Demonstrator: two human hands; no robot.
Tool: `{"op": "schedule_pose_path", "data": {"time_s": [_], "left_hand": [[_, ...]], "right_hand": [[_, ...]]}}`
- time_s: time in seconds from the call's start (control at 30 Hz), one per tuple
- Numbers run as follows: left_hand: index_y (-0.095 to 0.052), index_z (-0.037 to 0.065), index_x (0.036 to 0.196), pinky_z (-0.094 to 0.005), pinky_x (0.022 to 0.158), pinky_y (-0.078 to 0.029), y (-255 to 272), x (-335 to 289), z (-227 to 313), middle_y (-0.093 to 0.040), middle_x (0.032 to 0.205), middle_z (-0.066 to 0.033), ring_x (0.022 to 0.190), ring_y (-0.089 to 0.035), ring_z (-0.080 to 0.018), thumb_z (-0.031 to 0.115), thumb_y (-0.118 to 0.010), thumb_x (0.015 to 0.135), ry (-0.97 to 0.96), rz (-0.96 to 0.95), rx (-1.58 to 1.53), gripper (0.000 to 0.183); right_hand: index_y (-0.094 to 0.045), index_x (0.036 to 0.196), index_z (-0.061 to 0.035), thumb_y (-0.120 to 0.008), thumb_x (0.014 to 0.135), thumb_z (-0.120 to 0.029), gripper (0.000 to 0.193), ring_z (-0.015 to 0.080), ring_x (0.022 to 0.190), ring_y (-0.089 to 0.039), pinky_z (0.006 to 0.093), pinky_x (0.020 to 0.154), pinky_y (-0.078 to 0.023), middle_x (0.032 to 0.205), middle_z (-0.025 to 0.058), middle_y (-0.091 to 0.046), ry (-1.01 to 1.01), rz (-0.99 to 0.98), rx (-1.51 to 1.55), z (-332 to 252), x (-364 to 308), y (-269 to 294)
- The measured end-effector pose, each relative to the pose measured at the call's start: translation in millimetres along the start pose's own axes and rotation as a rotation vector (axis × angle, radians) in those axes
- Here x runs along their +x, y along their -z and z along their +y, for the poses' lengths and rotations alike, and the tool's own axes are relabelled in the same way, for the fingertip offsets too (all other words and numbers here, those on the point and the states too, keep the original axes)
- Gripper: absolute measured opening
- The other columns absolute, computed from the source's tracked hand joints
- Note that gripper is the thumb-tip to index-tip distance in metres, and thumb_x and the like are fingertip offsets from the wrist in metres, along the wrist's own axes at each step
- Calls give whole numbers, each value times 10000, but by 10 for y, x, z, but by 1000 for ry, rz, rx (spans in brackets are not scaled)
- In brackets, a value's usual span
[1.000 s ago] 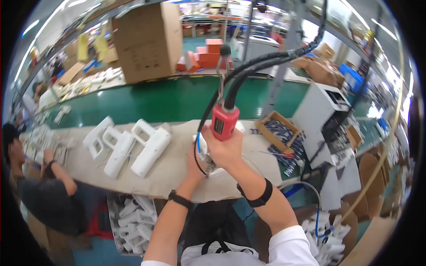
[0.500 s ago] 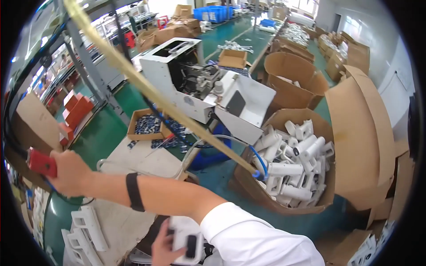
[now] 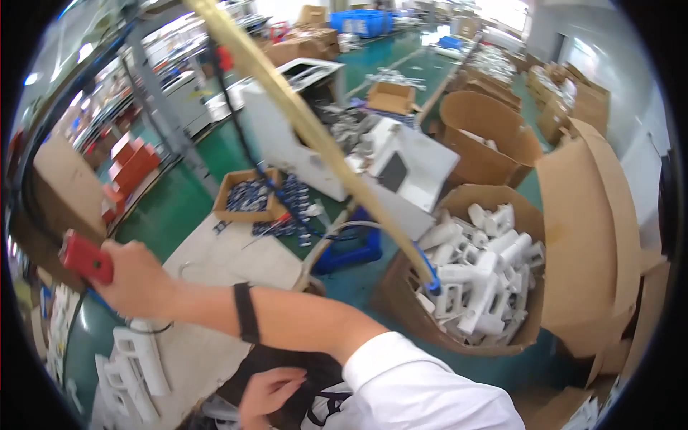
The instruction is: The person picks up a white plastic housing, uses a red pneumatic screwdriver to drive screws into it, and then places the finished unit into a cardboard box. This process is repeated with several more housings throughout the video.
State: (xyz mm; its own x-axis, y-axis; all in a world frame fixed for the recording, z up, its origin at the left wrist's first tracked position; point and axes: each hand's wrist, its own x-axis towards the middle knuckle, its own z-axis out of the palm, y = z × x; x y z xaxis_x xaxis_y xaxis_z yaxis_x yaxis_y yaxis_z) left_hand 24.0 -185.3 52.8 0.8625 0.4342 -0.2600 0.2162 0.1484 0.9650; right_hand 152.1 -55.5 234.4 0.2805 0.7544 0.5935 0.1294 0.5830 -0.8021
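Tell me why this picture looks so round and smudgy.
The head view has black, rounded corners because its lens is fisheye; in the head view, the white machine looks smeared and the red tool in the right hand soft-edged, maybe from movement; the head view's far window glares white.

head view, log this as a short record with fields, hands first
right hand: gripping a red handheld tool
left hand: appears empty, fingers loosely bent
workbench: white loop-handled casings at the picture's lower left
large open carton: heaped with white plastic casings
small open carton: dark blue and pale small parts, more beside it
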Motion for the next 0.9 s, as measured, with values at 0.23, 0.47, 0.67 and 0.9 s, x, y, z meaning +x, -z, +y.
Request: {"op": "schedule_pose_path", "data": {"time_s": [0.23, 0.47, 0.67, 0.9], "left_hand": [[-497, -18, 1256, -382, 987, -391, 1617, -1224, 206, -522, 1254, -220, 1153, -505, -357, 28, -671, 728, -95, 1317, 1076, 558], [-385, 108, 1392, -442, 1044, -357, 2229, -1327, -390, -408, 1372, -252, 1292, -377, -402, 317, -742, 663, 531, 1153, 1015, 839], [-435, 63, 1358, -422, 1014, -394, 1438, -499, -202, -307, 1453, -241, 1281, -394, -406, 335, -779, 619, 169, 1034, 1078, 860], [-540, 82, 1184, -509, 1067, -289, 1676, 310, 150, -508, 1259, -164, 1198, -472, -316, 340, -786, 642, -59, 506, 1568, 649]], "right_hand": [[-688, 866, -25, -701, 800, -144, 137, 78, 597, -539, 285, 584, -459, 652, -6, -619, -19, 3, 114, 53, 34, 83], [-591, 828, -16, -686, 848, -112, 137, 70, 411, -477, 214, 388, -341, 542, -6, -529, -86, -20, 154, -60, -121, -67], [-573, 817, -15, -675, 858, -111, 146, 75, 378, -446, 214, 360, -303, 520, 7, -514, -86, -23, 167, -95, -90, -67], [-577, 829, -11, -664, 876, -127, 152, 78, 391, -456, 218, 366, -305, 530, 7, -516, -20, 41, 135, -122, -53, 38]]}}
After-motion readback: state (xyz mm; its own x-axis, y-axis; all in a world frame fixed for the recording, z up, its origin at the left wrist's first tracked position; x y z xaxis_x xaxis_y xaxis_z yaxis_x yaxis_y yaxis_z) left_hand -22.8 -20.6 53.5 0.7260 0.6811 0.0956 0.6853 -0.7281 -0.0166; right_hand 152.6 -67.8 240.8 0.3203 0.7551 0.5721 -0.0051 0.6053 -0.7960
